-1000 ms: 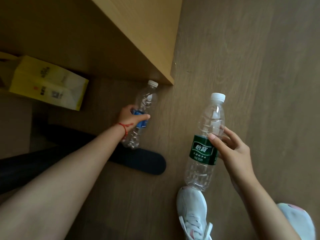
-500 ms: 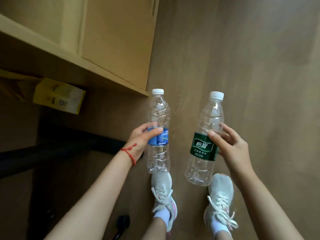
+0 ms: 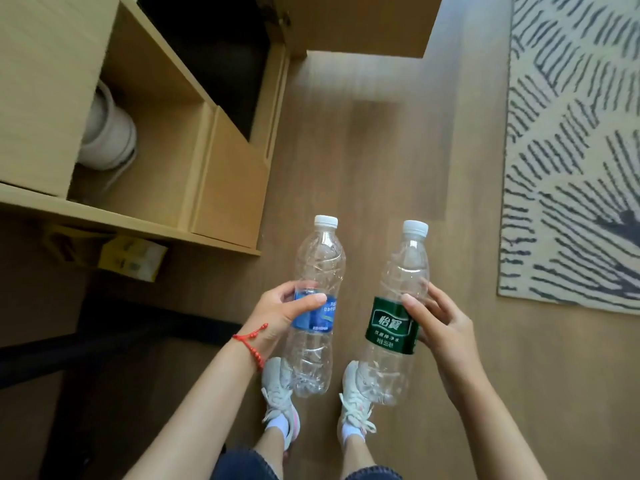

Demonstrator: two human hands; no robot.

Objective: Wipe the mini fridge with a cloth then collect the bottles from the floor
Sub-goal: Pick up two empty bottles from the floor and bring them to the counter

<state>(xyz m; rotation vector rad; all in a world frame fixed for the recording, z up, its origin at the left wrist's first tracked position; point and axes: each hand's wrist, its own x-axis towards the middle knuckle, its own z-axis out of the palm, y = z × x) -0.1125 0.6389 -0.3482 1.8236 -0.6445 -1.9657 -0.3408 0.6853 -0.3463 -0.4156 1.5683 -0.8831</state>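
My left hand point(image 3: 278, 315) grips a clear, empty, crumpled bottle with a blue label point(image 3: 317, 271) and a white cap, held upright above the floor. My right hand point(image 3: 441, 327) holds a second clear bottle with a green label point(image 3: 398, 303) and a white cap, also upright. The two bottles are side by side, a little apart, in front of me over my white sneakers. A dark compartment point(image 3: 221, 53) inside the wooden cabinet at the upper left may be the mini fridge; I cannot tell for sure.
A wooden shelf unit point(image 3: 194, 188) stands on the left with a white round object point(image 3: 107, 136) inside. A yellow box point(image 3: 133, 261) lies under the shelf. A striped rug point(image 3: 571, 150) covers the floor on the right. Wood floor point(image 3: 363, 150) stretches ahead.
I lifted the blue-label bottle off the floor near the shelf and brought it upright beside the green-label bottle. My view rose, now showing the cabinet and the rug.
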